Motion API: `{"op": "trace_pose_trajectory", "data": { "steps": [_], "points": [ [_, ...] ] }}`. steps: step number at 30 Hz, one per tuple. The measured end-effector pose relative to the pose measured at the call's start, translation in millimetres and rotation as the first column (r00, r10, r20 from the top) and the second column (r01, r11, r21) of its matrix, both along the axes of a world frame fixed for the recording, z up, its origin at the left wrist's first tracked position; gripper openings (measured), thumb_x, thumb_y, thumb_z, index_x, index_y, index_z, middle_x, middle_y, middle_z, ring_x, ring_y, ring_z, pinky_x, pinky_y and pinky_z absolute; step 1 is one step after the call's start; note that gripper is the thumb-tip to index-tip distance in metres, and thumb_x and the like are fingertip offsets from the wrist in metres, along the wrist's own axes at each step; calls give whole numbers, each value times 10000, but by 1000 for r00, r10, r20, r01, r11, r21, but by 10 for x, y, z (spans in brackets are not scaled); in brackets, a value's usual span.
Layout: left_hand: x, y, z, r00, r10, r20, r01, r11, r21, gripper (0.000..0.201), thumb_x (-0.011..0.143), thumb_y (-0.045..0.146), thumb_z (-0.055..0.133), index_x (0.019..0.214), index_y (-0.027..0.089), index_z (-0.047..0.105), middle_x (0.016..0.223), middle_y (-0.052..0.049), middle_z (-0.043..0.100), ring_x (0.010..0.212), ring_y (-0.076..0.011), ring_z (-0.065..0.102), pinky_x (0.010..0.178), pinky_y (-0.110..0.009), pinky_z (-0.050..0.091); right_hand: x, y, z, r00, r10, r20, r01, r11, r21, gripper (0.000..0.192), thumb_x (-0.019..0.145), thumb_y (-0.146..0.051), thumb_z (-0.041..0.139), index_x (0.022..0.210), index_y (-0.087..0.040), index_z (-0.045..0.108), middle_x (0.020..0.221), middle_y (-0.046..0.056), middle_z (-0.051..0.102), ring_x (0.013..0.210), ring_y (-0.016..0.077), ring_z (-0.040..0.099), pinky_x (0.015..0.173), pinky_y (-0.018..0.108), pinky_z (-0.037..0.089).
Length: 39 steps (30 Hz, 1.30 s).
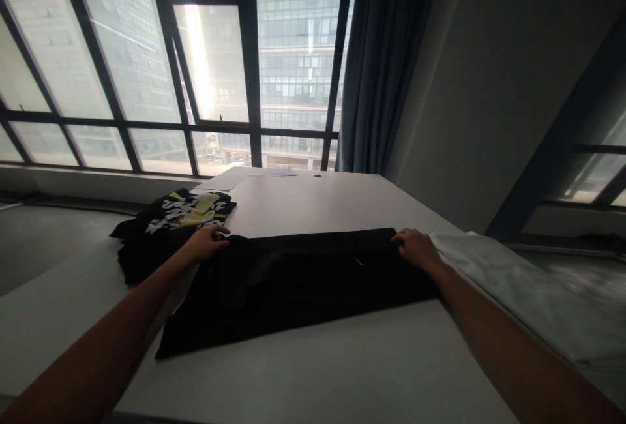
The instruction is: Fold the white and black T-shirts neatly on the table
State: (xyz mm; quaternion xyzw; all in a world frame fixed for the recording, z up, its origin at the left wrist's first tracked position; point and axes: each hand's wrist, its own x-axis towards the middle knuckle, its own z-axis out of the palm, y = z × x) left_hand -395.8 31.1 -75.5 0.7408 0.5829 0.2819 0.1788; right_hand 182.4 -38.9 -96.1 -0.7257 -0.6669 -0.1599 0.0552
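Note:
A black garment, folded lengthwise, lies across the white table in front of me. My left hand pinches its far left corner, thumb and fingers closed on the cloth. At the far right corner, my right hand grips the same garment with curled fingers. A small white mark shows on the cloth right of its middle. Just left of my left hand lies a pile of black clothing with a white and yellow print on top. The exact kind of the black garment cannot be made out.
The white table reaches toward the window, with paper sheets and a small dark round object at its far end. White fabric lies along the right side. A blue curtain hangs beyond the table.

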Motion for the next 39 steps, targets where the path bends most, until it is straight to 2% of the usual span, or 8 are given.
{"op": "trace_pose_trajectory", "data": {
  "steps": [4,10,16,23,28,31,34,39],
  "points": [
    [-104,-28,96,969,47,244,-49,999,6,522,619,396,662,1085,161,656,771,4,596,632,-152,575,561,-252,469,-1,-11,7,999,44,-21,-44,999,16,371,737,-87,519,994,-232,744,1131,61,659,1059,232,567,901,352,399],
    [-105,-89,155,958,179,223,-155,980,-121,512,590,339,719,1066,160,659,975,-69,659,712,-177,626,539,-237,497,19,-19,14,997,76,-35,-75,996,38,353,700,-66,540,927,-233,754,1048,42,671,1018,218,577,875,325,406],
    [14,-288,192,956,84,281,36,918,-396,931,446,242,835,1322,215,519,1200,-128,593,777,-208,660,526,-245,532,19,-30,-12,997,54,-52,-53,998,32,352,700,-60,522,915,-225,747,1061,43,668,1031,217,582,895,327,414],
    [-91,-474,464,934,-39,354,207,869,-450,846,458,257,835,1268,239,594,1204,-76,634,851,-216,665,588,-233,537,101,3,-76,992,12,-124,-9,1000,27,402,733,-63,485,988,-225,751,1138,41,666,1031,205,610,897,292,437],
    [-152,-420,444,996,-51,73,80,874,-480,840,501,266,778,1314,222,571,993,-46,708,831,-269,683,622,-300,558,127,-6,-57,980,-24,-197,21,1000,-18,456,712,-75,472,1043,-227,746,1232,33,643,1051,215,621,883,290,463],
    [-56,-330,359,972,21,-233,-65,981,-185,671,605,355,718,1245,175,629,1107,-93,699,1014,-329,655,853,-386,542,64,-40,12,985,-28,-168,31,999,18,444,716,-93,481,1052,-216,743,1236,46,647,1056,234,621,920,326,457],
    [152,-320,277,918,45,-393,15,989,148,466,809,473,531,1136,182,692,1249,-96,654,1203,-314,562,1058,-400,405,-76,-53,47,981,49,-185,-29,993,111,378,808,-168,465,1068,-218,734,1219,55,658,1090,232,609,992,350,430],
    [405,-414,102,839,-269,-474,230,963,-139,724,791,631,532,1358,181,557,1434,-120,516,1320,-300,470,1092,-376,365,-305,6,-87,889,304,-342,-318,948,16,463,898,-417,467,1290,-222,621,1394,70,540,1269,238,506,1101,382,366]
  ]
}}
